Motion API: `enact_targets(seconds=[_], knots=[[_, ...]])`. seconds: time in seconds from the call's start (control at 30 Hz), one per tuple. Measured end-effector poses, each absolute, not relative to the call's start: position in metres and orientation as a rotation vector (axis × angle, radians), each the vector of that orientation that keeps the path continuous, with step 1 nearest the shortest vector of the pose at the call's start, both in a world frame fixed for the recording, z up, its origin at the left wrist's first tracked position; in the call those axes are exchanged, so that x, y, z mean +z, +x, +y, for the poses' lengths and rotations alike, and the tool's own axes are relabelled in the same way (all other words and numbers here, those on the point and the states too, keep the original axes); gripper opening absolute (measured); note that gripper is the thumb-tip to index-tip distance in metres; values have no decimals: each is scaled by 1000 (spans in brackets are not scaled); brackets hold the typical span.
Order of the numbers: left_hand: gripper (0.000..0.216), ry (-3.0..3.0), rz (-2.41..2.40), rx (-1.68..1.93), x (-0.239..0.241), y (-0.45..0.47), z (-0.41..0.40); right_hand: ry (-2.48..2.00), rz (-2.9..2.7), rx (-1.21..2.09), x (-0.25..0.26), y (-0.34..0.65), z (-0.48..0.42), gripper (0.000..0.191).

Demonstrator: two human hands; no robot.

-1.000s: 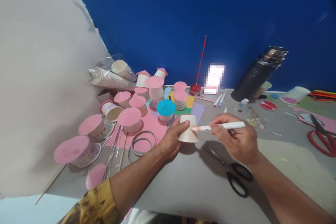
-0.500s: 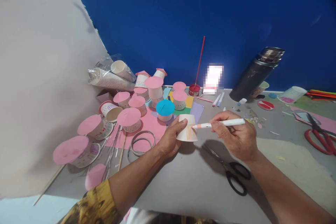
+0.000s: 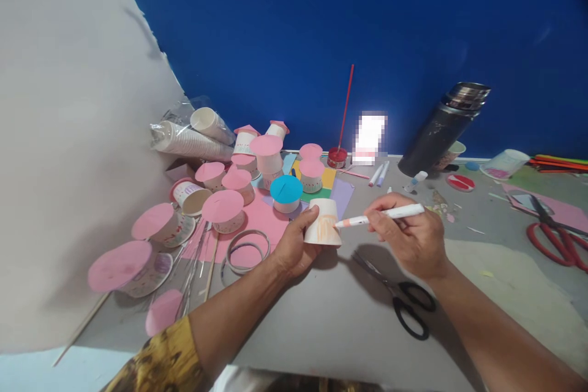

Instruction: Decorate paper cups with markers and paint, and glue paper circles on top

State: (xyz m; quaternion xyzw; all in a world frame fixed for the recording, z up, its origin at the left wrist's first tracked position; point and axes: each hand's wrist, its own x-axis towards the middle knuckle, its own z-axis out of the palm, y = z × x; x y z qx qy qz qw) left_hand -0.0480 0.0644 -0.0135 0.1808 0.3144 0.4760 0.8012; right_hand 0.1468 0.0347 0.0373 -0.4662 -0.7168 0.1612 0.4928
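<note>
A white paper cup (image 3: 316, 234), its narrow end up and its side marked with pale orange strokes, is held just above a grey worktop (image 3: 316, 318) at the centre of the scene. The person's left hand (image 3: 294, 248) grips it from the side, thumb against the wall and fingers closed around the cup. The right hand (image 3: 408, 239) pinches a white marker (image 3: 404, 212) between thumb and fingers, its orange tip at the cup's right edge; whether tip and paper touch cannot be told.

Below the right hand lie scissors (image 3: 390, 285) with black handles, blades pointing toward the cup. Just beyond the cup stands another topped with a blue paper disc (image 3: 286, 188), near a sheet of purple paper (image 3: 345, 193). To the left, cups capped with pink discs (image 3: 223, 206) crowd around pink paper (image 3: 275, 226), with grey rings (image 3: 248, 233), thin wires (image 3: 196, 251) and a wooden stick (image 3: 211, 266) close by.

Farther back, stacked cups (image 3: 188, 141) lie in clear plastic, a red rod (image 3: 347, 98) rises from a small red tub (image 3: 337, 158), and two more markers (image 3: 375, 175) rest side by side. A dark bottle (image 3: 425, 138) stands before the blue wall (image 3: 275, 30). Red-handled scissors (image 3: 568, 250) lie at far right, near a pale sheet (image 3: 505, 288).
</note>
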Motion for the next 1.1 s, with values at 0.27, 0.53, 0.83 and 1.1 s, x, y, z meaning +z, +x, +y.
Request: enact_targets(seconds=[0.27,0.53,0.83,1.1], knots=[[31,353,695,967,-8,-48,63,-1095,-1746,412,38,146,35,21],[41,336,657,951,-6,-49,63,-1095,-1747,404,39,145,35,20],[41,347,632,929,-7,-50,62,-1081,-1707,427,39,145,34,18],[23,321,734,1049,-5,-47,62,-1057,-1747,421,36,144,32,18]])
